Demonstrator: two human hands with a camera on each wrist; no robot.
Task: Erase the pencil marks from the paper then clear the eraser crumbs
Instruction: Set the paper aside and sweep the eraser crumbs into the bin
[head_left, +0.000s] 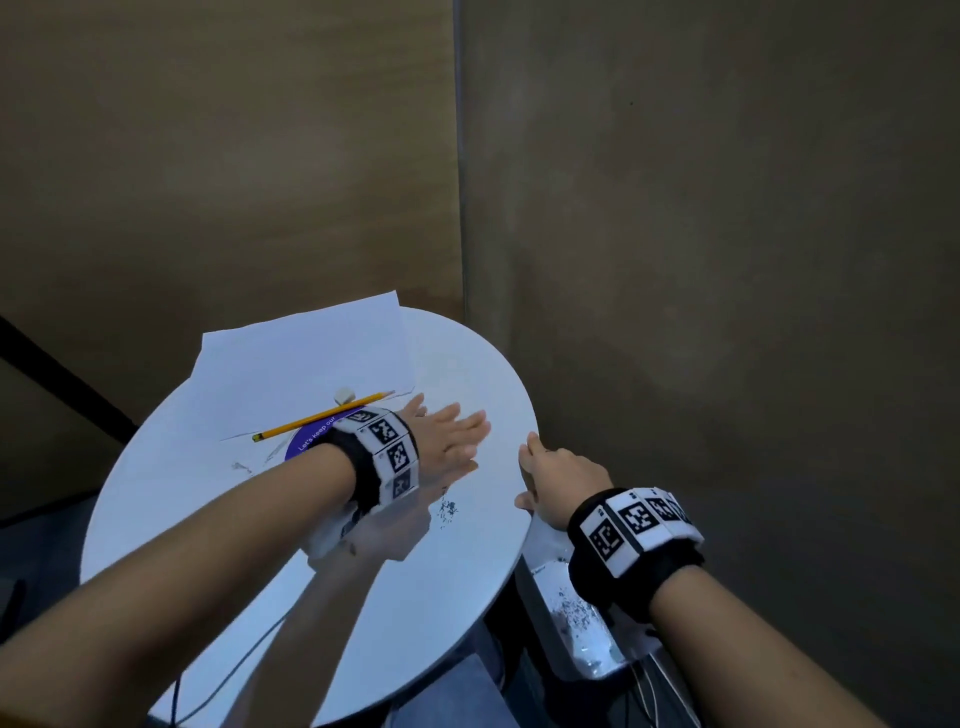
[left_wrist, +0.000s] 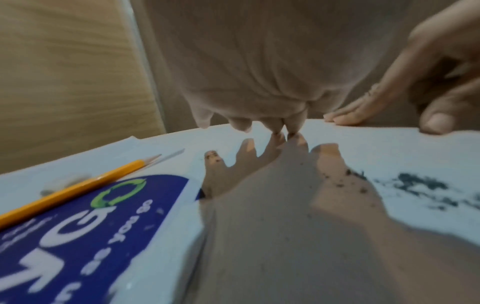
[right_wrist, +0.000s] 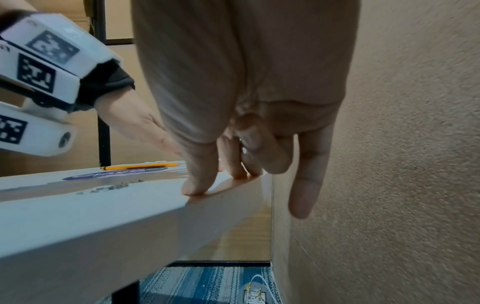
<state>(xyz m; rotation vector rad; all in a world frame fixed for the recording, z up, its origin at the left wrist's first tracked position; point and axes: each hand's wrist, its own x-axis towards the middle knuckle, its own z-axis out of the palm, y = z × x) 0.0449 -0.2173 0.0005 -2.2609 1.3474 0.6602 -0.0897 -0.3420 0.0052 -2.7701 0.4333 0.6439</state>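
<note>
- Crumbs (head_left: 448, 512) lie on the bench (head_left: 363, 597) between the hands, so clearing looks under way.
- Left hand (head_left: 447, 441) is flat, holding nothing; right hand (head_left: 558, 480) rests fingers on the bench edge, empty.
- Paper (head_left: 306, 364) lies beyond the left hand.
- Next: sweep crumbs rightward off the edge.

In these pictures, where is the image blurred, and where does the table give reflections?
Head view: dim light; the glossy table mirrors the left hand and forearm. Left wrist view: the pencil and blue sticker are smeared, and the crumbs streak; the fingers are mirrored. Right wrist view: the right hand is fairly sharp, the wall blurred.
</note>
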